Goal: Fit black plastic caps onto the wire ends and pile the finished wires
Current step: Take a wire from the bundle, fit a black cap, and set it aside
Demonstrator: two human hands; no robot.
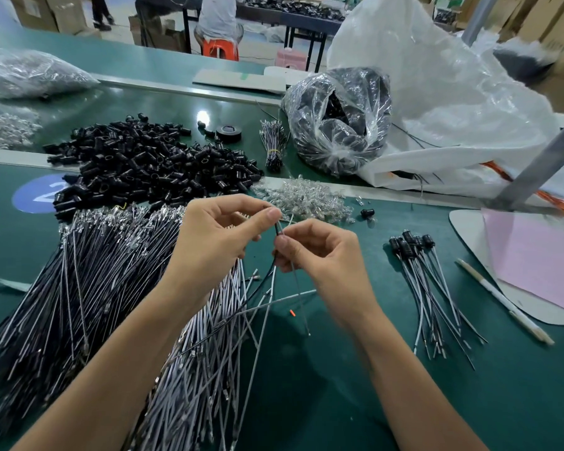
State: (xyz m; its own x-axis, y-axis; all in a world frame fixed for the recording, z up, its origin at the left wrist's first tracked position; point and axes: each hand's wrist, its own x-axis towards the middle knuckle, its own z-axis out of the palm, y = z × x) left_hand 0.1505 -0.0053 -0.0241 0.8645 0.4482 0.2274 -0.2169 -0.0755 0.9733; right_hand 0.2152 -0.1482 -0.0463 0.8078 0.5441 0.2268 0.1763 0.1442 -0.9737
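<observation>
Both hands are raised over the green desk [404,402], mid-frame. The left hand [215,236] pinches the top of a black wire [276,229] between thumb and forefinger. The right hand [323,252] sits just beside and slightly below it, fingers [282,244] curled, pinching a grey wire [299,297] that hangs down toward the desk. The wire tops meet between the two hands. Can't tell if a cap is on either end, since the fingertips cover it.

Stock:
- A heap of black caps [150,161] at back left, with a pile of clear bulbs [306,200] just right of it.
- Uncapped wires fanned under the left forearm: black bundle [62,288] on the left, grey bundle [209,336] beside it.

The finished wires [433,288] lie in a small pile right of the right hand, capped ends pointing away from the person, well apart from the stock. A pen [502,301] lies right of that pile.
</observation>
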